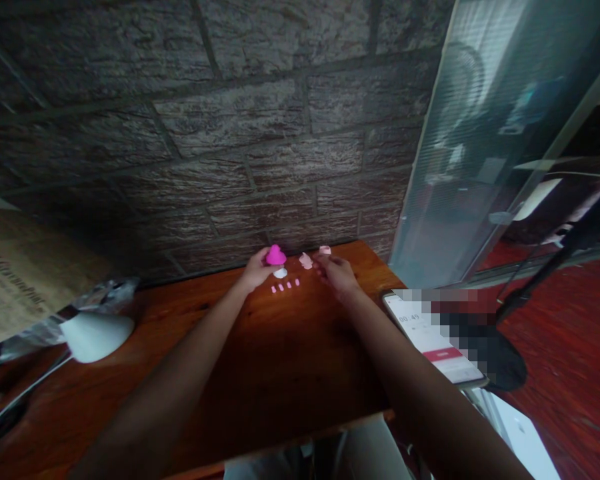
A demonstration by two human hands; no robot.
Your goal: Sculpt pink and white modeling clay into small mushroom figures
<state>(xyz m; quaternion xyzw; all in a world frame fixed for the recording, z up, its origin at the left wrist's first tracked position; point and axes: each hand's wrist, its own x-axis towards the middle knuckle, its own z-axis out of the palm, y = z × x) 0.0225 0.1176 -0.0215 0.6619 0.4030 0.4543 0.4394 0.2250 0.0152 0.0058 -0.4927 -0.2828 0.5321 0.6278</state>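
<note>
A bright pink lump [276,255], which looks like modelling clay, is in the fingers of my left hand [258,269] near the back of the wooden table. Just below it lies a small white lump [281,273]. Several small pink pieces [281,287] form a row on the wood in front. My right hand [336,272] is closed, its fingers curled together beside a pale pink, uneven piece [306,261]. Behind those fingers shows a small pale pink block [325,250]. Whatever the right fingertips pinch is too small to make out.
A stone-block wall [280,133] rises behind the table [290,360]. To the left are a brown paper bag [25,273] and a white cone-shaped object [97,335] with a cable. A phone [420,333] showing a timer lies at the right edge, near a glass door [450,200].
</note>
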